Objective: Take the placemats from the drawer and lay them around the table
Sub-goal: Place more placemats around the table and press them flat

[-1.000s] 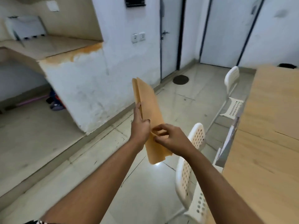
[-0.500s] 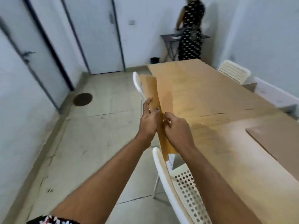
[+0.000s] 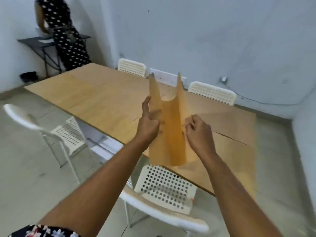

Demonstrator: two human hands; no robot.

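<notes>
Bare forearms; a floral black sleeve (image 3: 51,231) on the left.

no text, label or number can be read anywhere.

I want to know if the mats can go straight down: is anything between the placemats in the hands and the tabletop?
Nothing visible lies on the table under the placemats, held by the left hand and right hand. Only a white chair stands at the table's near edge, below the forearms.
</notes>
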